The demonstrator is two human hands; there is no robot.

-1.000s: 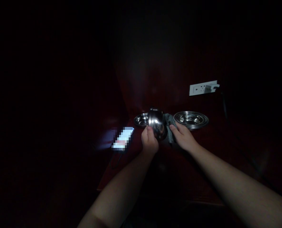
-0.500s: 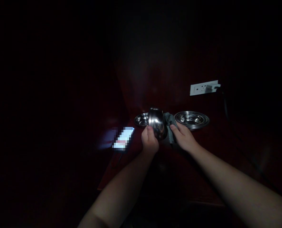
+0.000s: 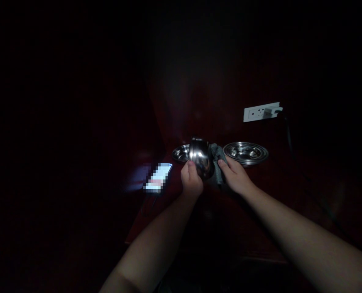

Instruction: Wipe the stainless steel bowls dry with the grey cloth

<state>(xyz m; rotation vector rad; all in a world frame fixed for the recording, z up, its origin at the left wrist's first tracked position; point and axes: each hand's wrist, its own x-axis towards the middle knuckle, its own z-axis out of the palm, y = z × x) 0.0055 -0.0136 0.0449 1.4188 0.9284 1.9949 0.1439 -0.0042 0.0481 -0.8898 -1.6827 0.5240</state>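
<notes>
A shiny steel bowl (image 3: 201, 156) is tipped on its side in mid-view, its rim toward the left and its base toward the right. My left hand (image 3: 192, 179) grips it near the rim, thumb on the outer wall; the other fingers are hidden. Bunched in my right hand (image 3: 236, 175) is a grey cloth (image 3: 218, 156), held against or very close to the bowl's base. Behind the bowl, partly covered by it, lies a steel dish (image 3: 181, 153). To the right, beyond my right hand, steel plates (image 3: 262, 156) sit stacked with a shallow, shiny centre.
A lit phone (image 3: 158, 177) with a blurred screen lies at the left edge of the dark red table (image 3: 156, 226). On the back wall is a white socket panel (image 3: 252, 113) with a plug, from which a dark cable (image 3: 288, 134) runs down. The surroundings are very dark.
Almost nothing differs. Both hands, the bowl and the cloth keep nearly the same pose, apart from a very slight shift in the whole view.
</notes>
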